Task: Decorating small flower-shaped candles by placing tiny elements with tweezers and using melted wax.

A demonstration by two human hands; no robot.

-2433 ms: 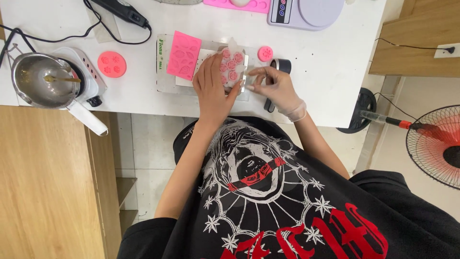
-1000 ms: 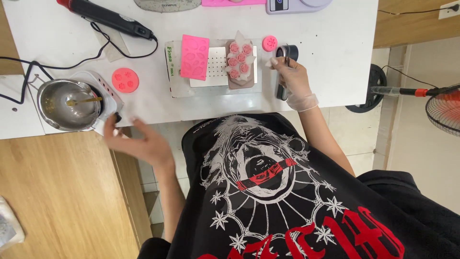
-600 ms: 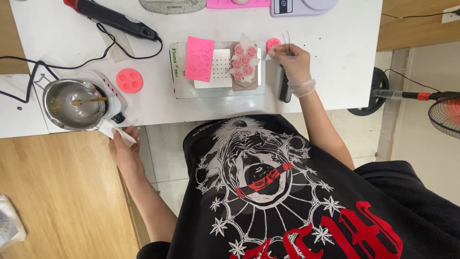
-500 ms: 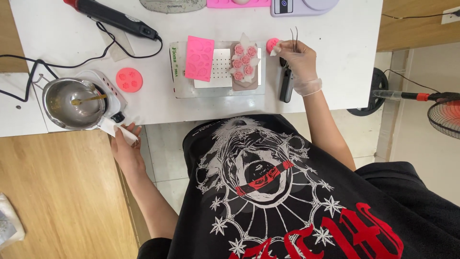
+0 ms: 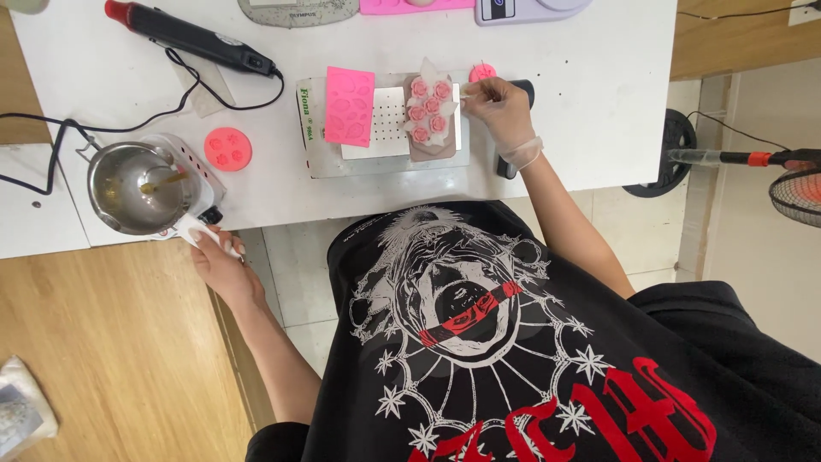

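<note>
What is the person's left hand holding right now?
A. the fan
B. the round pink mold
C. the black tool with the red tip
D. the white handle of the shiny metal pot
D: the left hand is wrapped around the white handle of the metal pot at the table's near edge, far from the other things.

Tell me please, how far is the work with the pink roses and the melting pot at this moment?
Done: six pink roses already sit on the brown piece on the white plate.
In hand: the gloved right hand touches the piece's right edge with what looks like a thin tool, while the left hand grips the white handle of the steel melting pot.
Left: the pot is not yet lifted off its heater.
</note>
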